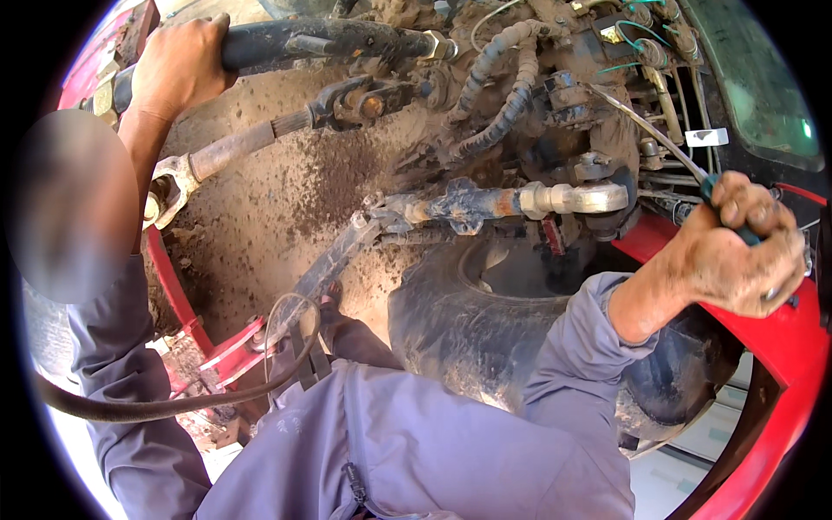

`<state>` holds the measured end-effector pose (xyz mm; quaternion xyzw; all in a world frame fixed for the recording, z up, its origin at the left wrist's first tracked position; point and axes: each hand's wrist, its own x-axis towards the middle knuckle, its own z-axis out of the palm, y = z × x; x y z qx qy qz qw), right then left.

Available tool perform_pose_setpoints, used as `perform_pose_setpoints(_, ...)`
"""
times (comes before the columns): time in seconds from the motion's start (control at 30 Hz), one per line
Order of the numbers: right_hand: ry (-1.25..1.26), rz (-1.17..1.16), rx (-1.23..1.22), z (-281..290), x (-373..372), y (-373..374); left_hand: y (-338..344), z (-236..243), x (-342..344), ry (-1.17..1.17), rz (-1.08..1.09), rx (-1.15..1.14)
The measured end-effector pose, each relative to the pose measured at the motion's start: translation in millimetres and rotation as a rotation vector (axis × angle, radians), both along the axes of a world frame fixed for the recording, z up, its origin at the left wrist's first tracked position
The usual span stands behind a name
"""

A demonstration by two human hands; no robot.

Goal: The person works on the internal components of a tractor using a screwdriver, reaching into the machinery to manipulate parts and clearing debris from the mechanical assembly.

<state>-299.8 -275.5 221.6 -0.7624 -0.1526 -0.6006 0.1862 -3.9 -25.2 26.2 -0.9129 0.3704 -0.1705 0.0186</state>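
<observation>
My left hand (184, 69) is closed round a thick black tube (321, 45) with hex nuts at its ends, at the upper left. On the right, my right hand (737, 256) grips the green handle of a screwdriver (654, 130). Its long shaft slants up and left. The tip lies against or just over the dirt-caked machine parts (585, 95); I cannot tell whether it touches. Ribbed hoses (496, 82) curve down beside those parts. Below them runs a greasy link rod (494, 204) with a round end.
A jointed drive shaft (234, 149) slants across the dirty ground (260, 217). A large black tyre (485, 321) lies in front of me. Red metal panels (780, 338) stand at the right, and a dark window (763, 78) at the upper right. A dark hose (165, 407) crosses at lower left.
</observation>
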Motion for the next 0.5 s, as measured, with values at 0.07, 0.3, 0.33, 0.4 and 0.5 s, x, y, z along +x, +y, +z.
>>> perform_pose_setpoints(0.07, -0.036, -0.045, 0.115, -0.4, -7.1, 25.5, 2.0, 3.4, -5.4, 0.018, 0.002, 0.014)
perform_pose_setpoints(0.3, 0.046, -0.198, 0.309, -28.7, -60.7, 59.0, -10.7, 14.0, -25.6, -0.019, 0.036, -0.062)
perform_pose_setpoints(0.33, 0.063, -0.221, 0.346, -36.5, -66.3, 68.8, -2.9, 18.1, -29.6, -0.041, 0.056, -0.067)
perform_pose_setpoints(0.4, 0.114, -0.267, 0.375, -56.0, -80.7, 75.0, 5.6, 20.8, -35.9, -0.073, 0.079, -0.085)
perform_pose_setpoints(0.5, 0.213, -0.332, 0.445, -104.9, -96.2, 78.7, 1.3, 9.3, -21.4, -0.126, 0.135, 0.133)
